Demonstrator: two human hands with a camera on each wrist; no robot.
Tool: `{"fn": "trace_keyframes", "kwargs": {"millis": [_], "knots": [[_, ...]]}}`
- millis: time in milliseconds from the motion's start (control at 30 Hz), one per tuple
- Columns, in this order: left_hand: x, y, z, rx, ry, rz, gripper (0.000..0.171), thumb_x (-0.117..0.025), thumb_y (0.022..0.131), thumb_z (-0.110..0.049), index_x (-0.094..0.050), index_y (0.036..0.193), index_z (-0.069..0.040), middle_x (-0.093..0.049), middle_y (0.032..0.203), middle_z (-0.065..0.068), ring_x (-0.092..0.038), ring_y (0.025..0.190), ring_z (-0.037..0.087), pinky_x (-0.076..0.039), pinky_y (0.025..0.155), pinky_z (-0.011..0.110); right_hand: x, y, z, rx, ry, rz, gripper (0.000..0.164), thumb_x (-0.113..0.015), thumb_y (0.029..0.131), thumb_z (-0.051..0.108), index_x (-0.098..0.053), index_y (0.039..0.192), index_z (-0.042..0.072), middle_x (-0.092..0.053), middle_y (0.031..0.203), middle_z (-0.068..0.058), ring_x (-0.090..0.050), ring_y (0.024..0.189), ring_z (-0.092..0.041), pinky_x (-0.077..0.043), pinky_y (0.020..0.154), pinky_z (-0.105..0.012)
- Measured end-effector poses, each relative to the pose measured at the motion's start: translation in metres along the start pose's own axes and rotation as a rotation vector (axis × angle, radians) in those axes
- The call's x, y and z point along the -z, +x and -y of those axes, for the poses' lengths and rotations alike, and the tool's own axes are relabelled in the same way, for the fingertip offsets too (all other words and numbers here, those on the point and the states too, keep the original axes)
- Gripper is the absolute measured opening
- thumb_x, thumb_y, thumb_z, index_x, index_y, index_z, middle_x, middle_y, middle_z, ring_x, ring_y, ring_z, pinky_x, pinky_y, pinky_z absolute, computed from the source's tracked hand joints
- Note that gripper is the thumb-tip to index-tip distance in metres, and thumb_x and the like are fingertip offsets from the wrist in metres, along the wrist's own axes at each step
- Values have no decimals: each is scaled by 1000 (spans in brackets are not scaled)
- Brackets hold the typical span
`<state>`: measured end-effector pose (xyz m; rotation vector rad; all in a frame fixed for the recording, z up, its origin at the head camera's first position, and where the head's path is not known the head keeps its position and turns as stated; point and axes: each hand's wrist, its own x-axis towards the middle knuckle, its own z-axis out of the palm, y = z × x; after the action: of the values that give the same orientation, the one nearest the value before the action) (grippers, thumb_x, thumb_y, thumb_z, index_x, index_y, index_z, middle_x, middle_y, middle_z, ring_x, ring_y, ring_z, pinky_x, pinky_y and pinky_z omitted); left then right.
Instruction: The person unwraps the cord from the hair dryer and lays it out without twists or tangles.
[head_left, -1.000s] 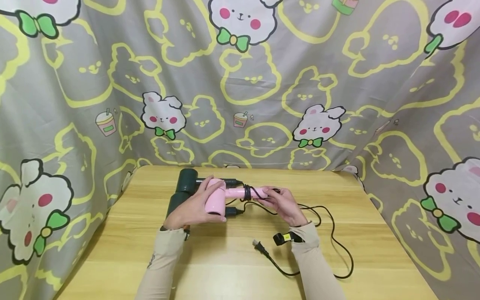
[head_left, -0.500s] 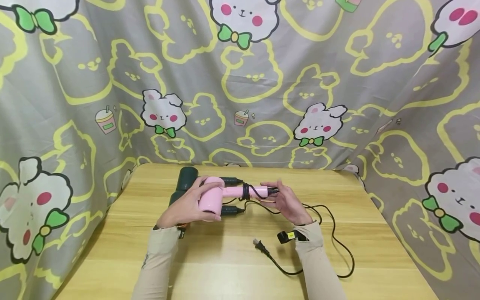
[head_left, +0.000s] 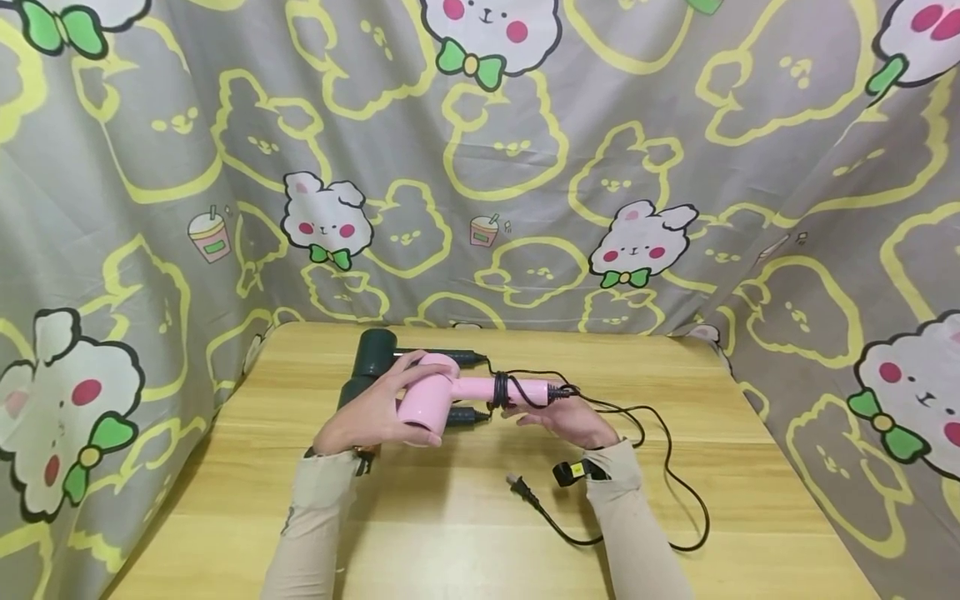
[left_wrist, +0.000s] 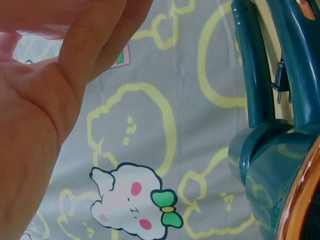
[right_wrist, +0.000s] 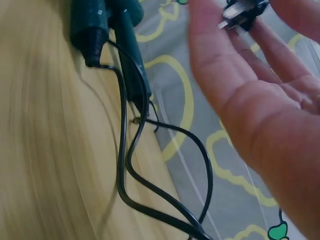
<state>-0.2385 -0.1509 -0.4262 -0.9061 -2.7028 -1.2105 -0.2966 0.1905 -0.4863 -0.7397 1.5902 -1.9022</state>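
Observation:
My left hand (head_left: pixel 375 408) grips the barrel of a pink hair dryer (head_left: pixel 427 402), thumb at its near end and fingers over the top. The dryer is held over the table with its handle pointing right. A black cord (head_left: pixel 501 390) is wound round that handle. Under the handle's end, my right hand (head_left: pixel 576 422) lies with fingers extended, partly hidden by the dryer. Metal plug prongs (right_wrist: pixel 235 11) show by these fingers in the right wrist view. Behind the left hand, two dark green hair dryers (head_left: pixel 375 353) lie on the table; the nearer one is largely covered.
Black cords (head_left: pixel 678 467) loop over the right side of the wooden table (head_left: pixel 450 533). One two-prong plug (head_left: pixel 522 490) lies near the middle. A patterned curtain (head_left: pixel 517 275) stands around the table's back and sides.
My right hand has let go of the handle's end and moved beneath it, fingers extended. The pink dryer has tilted slightly, its handle end shifting right and a little down.

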Motion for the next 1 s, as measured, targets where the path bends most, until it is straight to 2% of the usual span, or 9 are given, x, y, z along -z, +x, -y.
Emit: {"fn": "trace_keyframes", "kwargs": {"millis": [67, 133, 233, 300, 400, 500, 633, 800, 1000], "knots": [[-1, 1, -1, -6, -17, 15, 87, -94, 63, -61, -58, 139, -41, -36, 159, -5, -57, 118, 21, -53, 86, 39, 1, -1, 2, -19, -56, -45, 35, -73, 97, 31, -69, 130, 19, -76, 113, 2, -71, 105, -14, -58, 91, -32], [-3, 2, -2, -5, -29, 32, 87, -94, 63, -60, -59, 139, -40, -36, 157, -7, -58, 116, 20, -53, 87, 37, 4, -5, 5, -36, -92, -102, 42, -74, 96, 26, -66, 135, 12, -75, 108, 4, -69, 97, -10, -57, 81, -26], [-6, 3, -3, 10, -25, 56, 89, -94, 63, -61, -59, 141, -37, -37, 155, -7, -58, 114, 20, -53, 87, 35, 11, -12, 8, -43, -96, -161, 46, -67, 99, 11, -57, 141, -3, -73, 113, 5, -68, 98, -8, -56, 76, -23], [-8, 4, -2, 25, -20, 72, 89, -94, 63, -62, -59, 141, -36, -37, 153, -7, -58, 112, 20, -53, 86, 34, 15, -16, 11, -49, -78, -209, 42, -64, 99, 5, -57, 139, -9, -72, 118, 5, -69, 100, -8, -58, 77, -23], [-11, 5, -1, 50, -9, 93, 89, -92, 63, -64, -58, 141, -36, -38, 149, -7, -57, 108, 21, -53, 82, 34, 18, -19, 15, -54, -88, -292, 30, -64, 102, 9, -67, 130, -2, -73, 114, 5, -71, 95, -7, -59, 76, -22], [-14, 6, 0, 63, -2, 108, 87, -91, 63, -66, -56, 139, -42, -40, 145, -7, -57, 106, 21, -53, 79, 34, 18, -21, 20, -35, -108, -368, 22, -67, 100, 11, -74, 120, 5, -75, 107, 6, -71, 89, -5, -59, 76, -21], [-14, 6, 0, 71, 17, 111, 86, -91, 63, -67, -55, 138, -45, -41, 143, -8, -56, 106, 21, -52, 79, 34, 15, -23, 29, 2, -132, -415, 23, -68, 99, 10, -72, 119, -1, -76, 103, 7, -70, 87, -4, -59, 79, -21], [-13, 5, 0, 89, 13, 100, 90, -91, 63, -67, -56, 141, -38, -40, 145, -6, -58, 105, 22, -53, 78, 34, 6, -24, 40, 43, -211, -474, 32, -71, 98, 13, -68, 120, -11, -76, 94, 6, -67, 79, -7, -60, 76, -26], [-12, 4, 2, 103, 16, 78, 91, -91, 63, -67, -56, 142, -38, -37, 151, -5, -60, 103, 21, -53, 79, 34, -9, -26, 54, 100, -323, -548, 31, -71, 98, 14, -69, 118, -11, -76, 91, 9, -68, 75, -10, -61, 76, -29]]}}
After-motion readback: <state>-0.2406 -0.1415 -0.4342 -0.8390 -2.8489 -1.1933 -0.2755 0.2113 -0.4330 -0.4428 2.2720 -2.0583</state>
